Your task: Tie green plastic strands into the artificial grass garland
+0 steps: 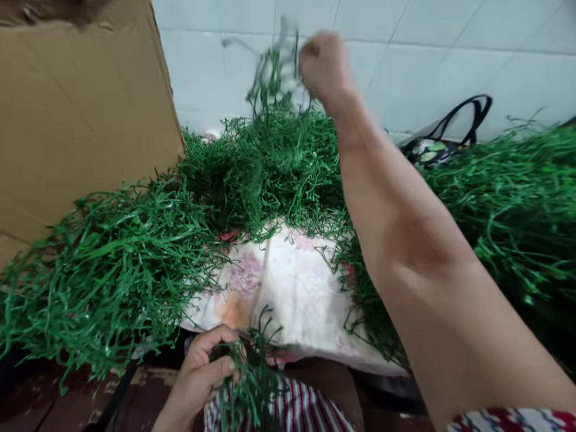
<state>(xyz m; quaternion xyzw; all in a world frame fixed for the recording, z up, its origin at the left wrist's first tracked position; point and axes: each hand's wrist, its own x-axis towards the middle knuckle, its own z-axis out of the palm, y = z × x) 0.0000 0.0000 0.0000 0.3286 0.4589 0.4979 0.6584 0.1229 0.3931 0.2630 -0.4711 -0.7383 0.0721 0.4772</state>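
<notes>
My right hand (324, 65) is raised far out over the pile, fingers closed on a blurred green plastic sprig (276, 71) lifted above the heap. My left hand (206, 367) rests low near my lap, closed on a small bunch of green plastic strands (251, 384). A large heap of green plastic foliage (129, 265) spreads from left to right in front of me. Under it lies a pale floral cloth (295, 291).
A tall cardboard sheet (71, 110) stands at the left. White tiled wall (428, 41) runs behind the heap. A dark bag with black handles (448, 138) sits at the back right. Striped fabric (304, 417) covers my lap; dark brown floor (44, 407) shows at lower left.
</notes>
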